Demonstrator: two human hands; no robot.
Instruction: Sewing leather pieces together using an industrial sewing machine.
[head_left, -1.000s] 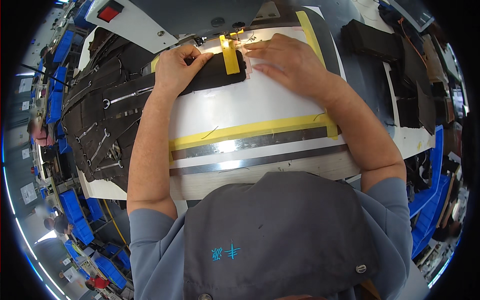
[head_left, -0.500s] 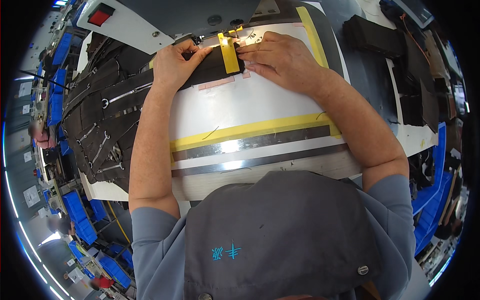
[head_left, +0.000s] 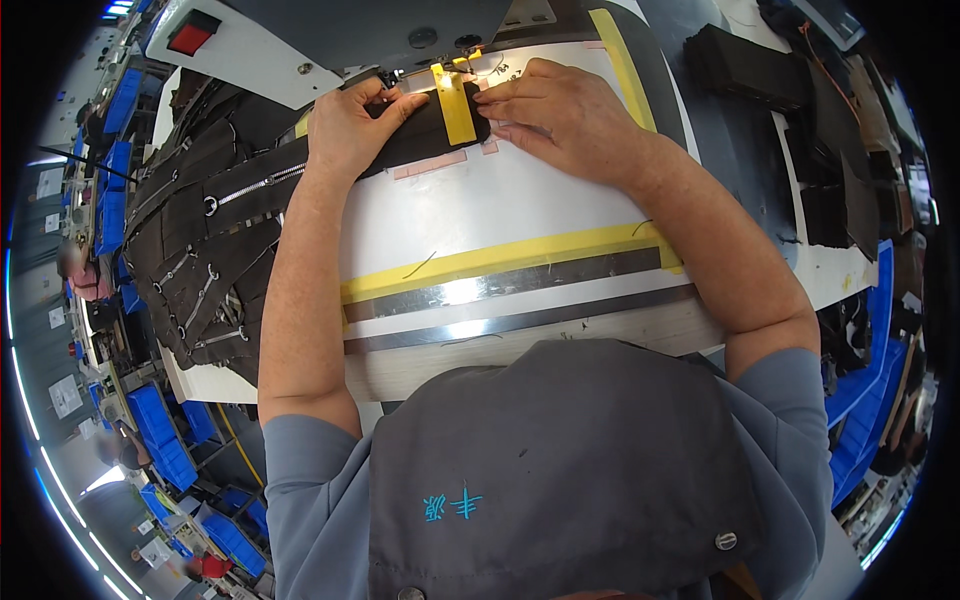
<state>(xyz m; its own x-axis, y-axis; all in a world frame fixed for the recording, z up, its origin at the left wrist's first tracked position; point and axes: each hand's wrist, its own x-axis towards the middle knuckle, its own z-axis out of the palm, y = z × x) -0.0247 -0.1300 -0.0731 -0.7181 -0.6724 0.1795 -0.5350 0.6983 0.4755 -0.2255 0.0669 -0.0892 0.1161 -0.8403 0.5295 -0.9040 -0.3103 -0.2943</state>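
Observation:
A black fabric piece (head_left: 409, 134) lies on the white work plate under the head of a sewing machine (head_left: 375, 35). Across its right part sits a yellow metal strip (head_left: 456, 112), just below the lit needle area. My left hand (head_left: 350, 128) is closed on the fabric left of this strip, thumb pointing right and index finger bent; its other fingers are mostly hidden. My right hand (head_left: 570, 120) has its fingers stretched out, with the tips touching the fabric's right end and the thumb apart below. Leftward, the fabric meets a heap of black pieces with silver zippers (head_left: 262, 185).
Yellow tape (head_left: 500, 262) and metal strips edge the white plate (head_left: 520, 210). Black foam-like blocks (head_left: 745, 68) and dark sheets lie at the right. A red switch (head_left: 194, 33) is on the machine at upper left. Blue bins (head_left: 160, 430) and other people are farther left.
The view has shifted very slightly. Both hands, the fabric and the yellow strip keep nearly the same places relative to one another.

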